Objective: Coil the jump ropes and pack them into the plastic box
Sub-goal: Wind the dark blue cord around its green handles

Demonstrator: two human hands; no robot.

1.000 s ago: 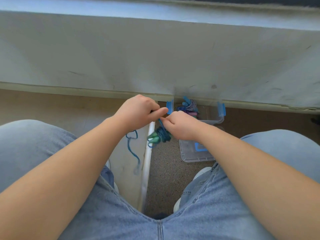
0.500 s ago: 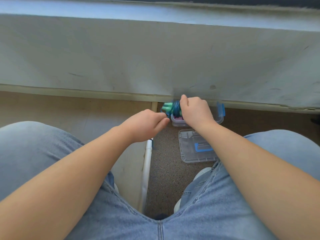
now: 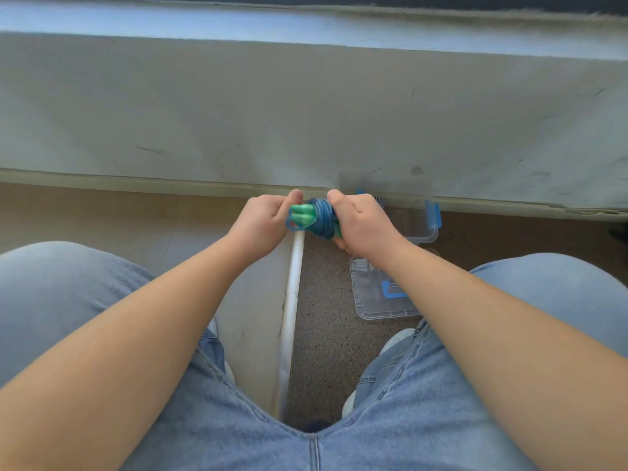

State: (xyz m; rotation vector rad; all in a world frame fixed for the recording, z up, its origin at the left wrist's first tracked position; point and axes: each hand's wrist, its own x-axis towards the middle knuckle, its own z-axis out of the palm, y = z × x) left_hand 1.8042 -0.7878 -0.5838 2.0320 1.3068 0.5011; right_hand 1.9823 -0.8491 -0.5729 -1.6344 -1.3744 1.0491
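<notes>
A jump rope [image 3: 314, 217] with green handles and blue cord wound tightly around them is held between both hands, above the floor. My right hand [image 3: 362, 220] grips the wound bundle from the right. My left hand [image 3: 263, 220] pinches the green handle ends and a blue loop at the left. The clear plastic box [image 3: 426, 234] with blue clips stands on the floor against the wall, mostly hidden behind my right hand. A striped rope end [image 3: 380, 200] peeks out above that hand.
The box's clear lid [image 3: 373, 297] with a blue handle lies flat on the speckled floor, under my right forearm. A white pipe [image 3: 292, 294] runs along the floor between my knees. A low grey wall [image 3: 306, 113] rises just behind the box.
My right hand has brought the coiled rope back from over the box toward the left. My left hand rose to meet it and now pinches the handle ends.
</notes>
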